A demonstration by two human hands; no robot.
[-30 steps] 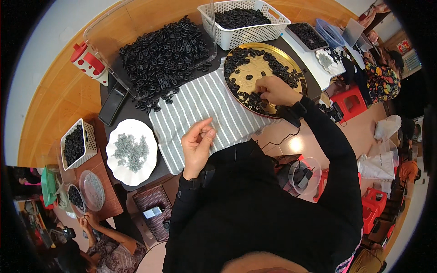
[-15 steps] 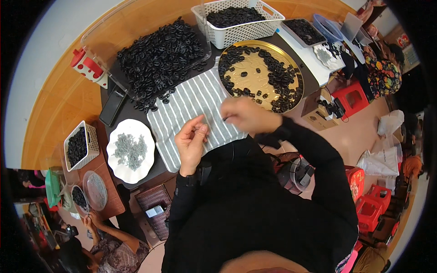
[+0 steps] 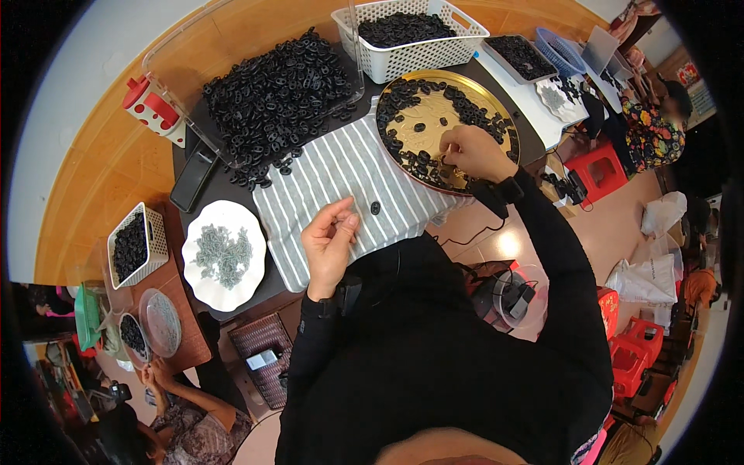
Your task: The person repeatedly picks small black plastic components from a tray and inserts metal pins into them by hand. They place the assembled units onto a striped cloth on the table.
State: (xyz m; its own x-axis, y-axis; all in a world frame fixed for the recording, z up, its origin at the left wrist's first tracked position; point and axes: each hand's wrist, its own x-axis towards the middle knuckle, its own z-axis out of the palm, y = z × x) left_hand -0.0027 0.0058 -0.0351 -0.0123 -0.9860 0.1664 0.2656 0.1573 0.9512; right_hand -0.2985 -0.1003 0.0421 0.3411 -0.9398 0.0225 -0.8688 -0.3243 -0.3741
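Note:
My right hand (image 3: 477, 153) is over the lower part of a round gold tray (image 3: 434, 138), fingers pinched down among small black oval plastic pieces (image 3: 484, 116) with holes. Whether a piece is between those fingertips is hidden. Above a grey-and-white striped cloth (image 3: 310, 194) is my left hand (image 3: 327, 246), its fingers curled and thumb drawn in; anything they hold is too small to make out. A single black oval piece (image 3: 375, 208) lies on the cloth just right of the left fingertips. Left of the cloth, a white scalloped plate (image 3: 199, 267) bears small grey pin-like parts (image 3: 222, 256).
A clear bin (image 3: 360, 85) heaped with black pieces and a white perforated basket (image 3: 422, 56) stand at the back. A phone (image 3: 194, 182) and red-and-white dotted container (image 3: 159, 112) lie left. Another person's hands (image 3: 159, 376) work at lower left; another person (image 3: 655, 128) sits far right.
My right hand has moved from above the cloth, away and to the right, onto the gold tray. A black oval piece now shows on the cloth where that hand was. My left hand barely moved.

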